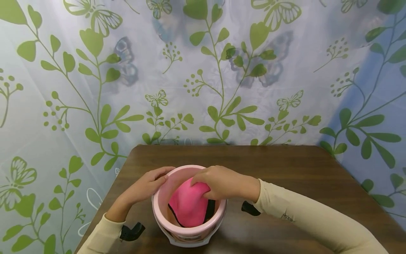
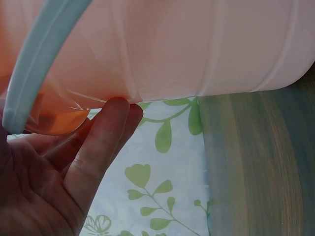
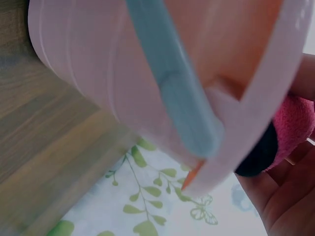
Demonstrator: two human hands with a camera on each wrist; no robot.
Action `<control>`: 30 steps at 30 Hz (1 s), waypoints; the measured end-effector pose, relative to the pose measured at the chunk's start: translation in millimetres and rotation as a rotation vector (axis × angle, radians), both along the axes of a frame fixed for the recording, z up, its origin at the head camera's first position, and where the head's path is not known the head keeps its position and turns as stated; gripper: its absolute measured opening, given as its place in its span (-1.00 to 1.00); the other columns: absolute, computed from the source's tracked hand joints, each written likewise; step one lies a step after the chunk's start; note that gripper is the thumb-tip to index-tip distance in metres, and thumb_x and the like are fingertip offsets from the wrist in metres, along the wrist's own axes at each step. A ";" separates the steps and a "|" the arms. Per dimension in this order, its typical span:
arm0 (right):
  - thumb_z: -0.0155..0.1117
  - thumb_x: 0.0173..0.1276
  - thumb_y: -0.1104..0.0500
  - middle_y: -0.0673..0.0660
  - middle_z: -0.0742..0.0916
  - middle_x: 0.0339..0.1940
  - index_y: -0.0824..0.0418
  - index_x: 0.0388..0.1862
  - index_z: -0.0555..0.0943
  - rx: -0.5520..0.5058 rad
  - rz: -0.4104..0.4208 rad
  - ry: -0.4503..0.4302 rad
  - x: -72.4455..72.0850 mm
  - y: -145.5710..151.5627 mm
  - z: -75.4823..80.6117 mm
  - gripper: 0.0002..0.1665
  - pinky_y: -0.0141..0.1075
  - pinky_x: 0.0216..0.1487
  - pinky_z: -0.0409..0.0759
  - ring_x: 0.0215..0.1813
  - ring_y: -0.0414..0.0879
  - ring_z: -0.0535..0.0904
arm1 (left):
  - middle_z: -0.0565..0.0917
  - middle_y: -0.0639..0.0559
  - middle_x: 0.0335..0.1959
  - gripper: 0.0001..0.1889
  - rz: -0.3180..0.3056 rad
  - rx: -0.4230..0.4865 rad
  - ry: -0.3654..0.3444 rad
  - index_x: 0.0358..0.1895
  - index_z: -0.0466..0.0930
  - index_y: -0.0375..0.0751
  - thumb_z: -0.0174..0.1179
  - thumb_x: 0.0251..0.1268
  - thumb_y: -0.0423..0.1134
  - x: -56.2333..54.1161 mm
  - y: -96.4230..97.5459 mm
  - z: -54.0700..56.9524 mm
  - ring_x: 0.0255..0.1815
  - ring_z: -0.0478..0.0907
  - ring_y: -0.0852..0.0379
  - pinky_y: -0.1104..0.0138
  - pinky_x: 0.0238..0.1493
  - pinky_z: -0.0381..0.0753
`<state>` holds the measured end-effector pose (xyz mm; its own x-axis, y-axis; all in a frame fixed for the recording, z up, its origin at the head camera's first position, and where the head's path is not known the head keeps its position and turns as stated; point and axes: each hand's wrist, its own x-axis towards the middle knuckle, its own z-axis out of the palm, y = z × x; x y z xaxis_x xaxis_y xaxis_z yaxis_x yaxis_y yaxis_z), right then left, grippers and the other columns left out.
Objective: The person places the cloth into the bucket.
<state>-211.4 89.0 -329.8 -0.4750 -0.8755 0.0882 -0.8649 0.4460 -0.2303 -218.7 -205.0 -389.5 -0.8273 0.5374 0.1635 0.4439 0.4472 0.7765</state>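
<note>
A light pink bucket (image 1: 187, 231) stands on the table. Inside it is a bright pink cloth (image 1: 190, 208) with black edging; its fleecy surface shows in the right wrist view, while its lower part is hidden in the bucket. My right hand (image 1: 219, 181) reaches over the rim and pinches the cloth between thumb and fingers. On the other side, my left hand (image 1: 147, 185) rests against the bucket near its rim. The left wrist view shows fairly straight fingers (image 2: 101, 142) touching the outer wall.
The bucket's pale handle (image 2: 37, 64) hangs down its side. Under the bucket is a dark brown wooden table (image 1: 253, 162). Behind and beside it hangs a white curtain (image 1: 177, 116) with green leaves and butterflies. Black wrist-worn pieces (image 1: 132, 231) show below both wrists.
</note>
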 end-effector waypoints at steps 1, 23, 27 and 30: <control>0.47 0.23 0.26 -0.09 0.74 -0.04 0.10 0.08 0.70 0.013 0.002 0.004 0.6 -1.7 -0.7 -0.60 -0.35 -0.04 0.58 -0.10 -0.22 0.62 | 0.60 -0.06 0.25 -0.61 0.001 -0.002 0.000 0.39 0.49 -0.22 -0.03 0.64 -0.21 0.0 0.1 -0.2 0.24 0.52 -0.04 0.17 0.20 0.52; 0.49 0.31 -0.03 0.07 0.65 0.28 0.17 0.29 0.61 -0.056 0.089 0.144 -3.0 16.5 -5.8 -0.38 -0.12 0.43 0.33 0.42 0.04 0.44 | 0.61 -0.12 0.23 -0.61 -0.018 0.005 0.006 0.37 0.49 -0.27 -0.01 0.63 -0.24 -0.7 -0.3 2.9 0.16 0.57 -0.04 0.28 0.11 0.56; 0.48 0.32 -0.02 0.14 0.63 0.31 0.19 0.32 0.60 -0.068 0.025 0.132 -3.4 29.2 -3.2 -0.36 -0.01 0.46 0.28 0.46 0.14 0.39 | 0.59 -0.13 0.26 -0.60 0.013 -0.022 0.007 0.38 0.48 -0.28 0.01 0.62 -0.22 1.0 -0.7 6.3 0.18 0.57 -0.04 0.21 0.11 0.58; 0.49 0.32 -0.04 0.15 0.60 0.35 0.17 0.35 0.58 -0.080 -0.023 0.123 -4.4 39.3 -1.3 -0.33 0.05 0.48 0.23 0.49 0.14 0.34 | 0.57 -0.15 0.30 -0.58 0.026 -0.033 0.018 0.40 0.46 -0.30 0.02 0.61 -0.22 1.4 -0.5 10.9 0.25 0.53 -0.09 0.09 0.17 0.56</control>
